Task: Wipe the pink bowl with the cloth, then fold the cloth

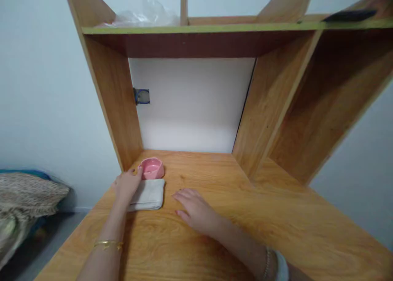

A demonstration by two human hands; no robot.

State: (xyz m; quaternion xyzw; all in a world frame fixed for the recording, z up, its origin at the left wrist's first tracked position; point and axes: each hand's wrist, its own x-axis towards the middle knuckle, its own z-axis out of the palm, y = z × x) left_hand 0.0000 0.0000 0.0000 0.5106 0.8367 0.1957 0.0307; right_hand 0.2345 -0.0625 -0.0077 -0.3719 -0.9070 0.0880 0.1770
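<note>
A small pink bowl [152, 169] stands at the back left of the wooden desk, close to the side panel. In front of it lies a folded white cloth [149, 195]. My left hand [127, 185] is just left of both, over the cloth's left side. Its thumb is apart from the other fingers and reaches the bowl's left edge; whether it touches is unclear. The left fingertips are partly hidden behind the hand. To the right of the cloth, my right hand [196, 211] hovers low over the desk, palm down, fingers stretched out and holding nothing.
A wooden shelf unit rises from the desk [190, 256], with a left side panel [115, 105] and a right divider [270, 105]. Clear plastic wrap [147, 14] and a dark object [350, 15] rest on the upper shelf. Fringed fabric [27, 195] is piled at the left.
</note>
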